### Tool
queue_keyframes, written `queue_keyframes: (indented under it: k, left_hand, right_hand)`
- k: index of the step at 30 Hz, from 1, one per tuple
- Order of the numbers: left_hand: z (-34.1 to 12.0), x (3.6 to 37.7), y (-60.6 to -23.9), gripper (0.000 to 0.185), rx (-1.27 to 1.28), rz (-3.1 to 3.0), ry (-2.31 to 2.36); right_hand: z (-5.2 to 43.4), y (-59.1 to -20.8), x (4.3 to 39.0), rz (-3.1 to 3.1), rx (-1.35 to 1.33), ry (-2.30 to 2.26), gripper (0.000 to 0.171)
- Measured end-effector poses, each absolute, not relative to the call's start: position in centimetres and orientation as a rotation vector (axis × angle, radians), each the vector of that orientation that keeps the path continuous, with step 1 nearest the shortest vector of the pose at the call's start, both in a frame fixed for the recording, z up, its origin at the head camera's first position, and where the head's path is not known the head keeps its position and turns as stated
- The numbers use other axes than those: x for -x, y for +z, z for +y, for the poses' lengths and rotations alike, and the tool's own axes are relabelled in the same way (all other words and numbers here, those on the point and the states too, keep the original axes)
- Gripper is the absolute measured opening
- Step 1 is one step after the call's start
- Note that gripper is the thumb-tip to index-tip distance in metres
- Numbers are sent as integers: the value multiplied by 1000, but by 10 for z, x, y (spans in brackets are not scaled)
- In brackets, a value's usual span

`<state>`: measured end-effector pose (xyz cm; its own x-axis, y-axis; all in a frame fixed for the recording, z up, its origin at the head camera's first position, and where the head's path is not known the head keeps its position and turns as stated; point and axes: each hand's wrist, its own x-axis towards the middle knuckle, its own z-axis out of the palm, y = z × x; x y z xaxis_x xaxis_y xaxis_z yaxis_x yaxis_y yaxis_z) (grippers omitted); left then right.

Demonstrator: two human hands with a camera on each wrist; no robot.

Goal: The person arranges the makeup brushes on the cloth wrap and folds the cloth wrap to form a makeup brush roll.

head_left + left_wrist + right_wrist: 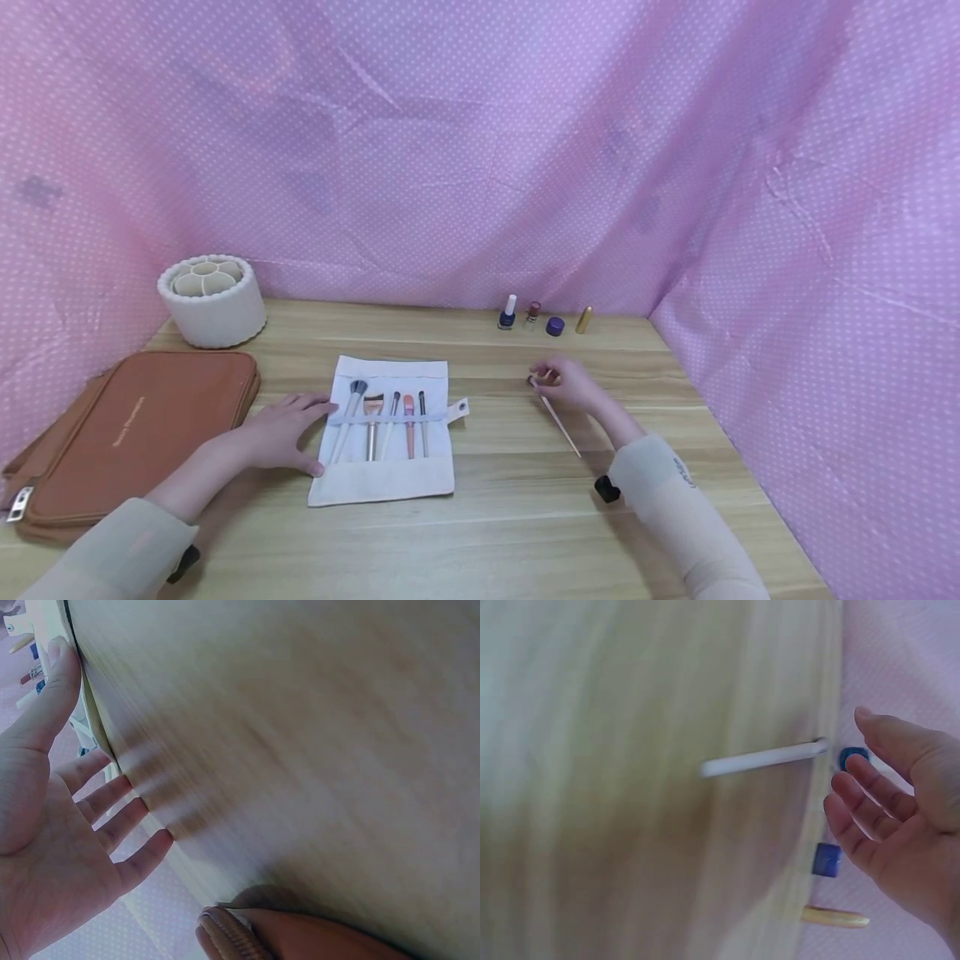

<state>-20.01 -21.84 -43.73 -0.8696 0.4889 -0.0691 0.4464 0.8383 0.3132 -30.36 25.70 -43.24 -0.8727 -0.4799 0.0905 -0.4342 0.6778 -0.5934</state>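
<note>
Biggest first, as I see it on my feed. Pink dotted cloth (480,167) hangs beyond both hands' fingers and off to their right. Wood table (525,533) lies under them. Brown bag (142,433): left of the left fingers. White roll (375,487): laid flat right by the left fingers, snap tab (458,409) sticking out on the side away from them. White organizer (221,317): past the left fingers, up and to their left.

Left hand (288,429): fingers spread, thumb well apart; thumb and index tips at the roll's left edge. Right hand (568,385): fingers loosely bent, side by side, thumb apart.

Five tucked brushes (372,433) sit under the roll's band, just right of the left fingers. Loose brush (557,419): on the table, dark end just by the right fingertips, pale handle slanting back toward the wearer. Contact unclear to me from the head view; the right-wrist view shows a small gap.

Beyond the right fingers, four small items in a row: navy bottle (507,319), mauve-capped bottle (533,312), gold tube (584,320), purple jar (555,327).
</note>
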Motion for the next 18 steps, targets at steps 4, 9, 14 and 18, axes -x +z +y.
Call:
queue_keyframes:
  k: [4,9,14,18]
  left_hand:
    - [-219,200,-438,100,-733,2870,432]
    - [-219,201,-441,101,-742,2875,421]
    - [-220,201,-442,102,-730,2878,420]
    - [-220,201,-441,102,-727,2879,421]
  right_hand:
    - [262,-443,305,2827,676,-926,33]
    - [265,-453,306,2833,666,-937,34]
    - [266,-457,305,2831,678,-951,33]
    - [265,-458,305,2831,657,-938,29]
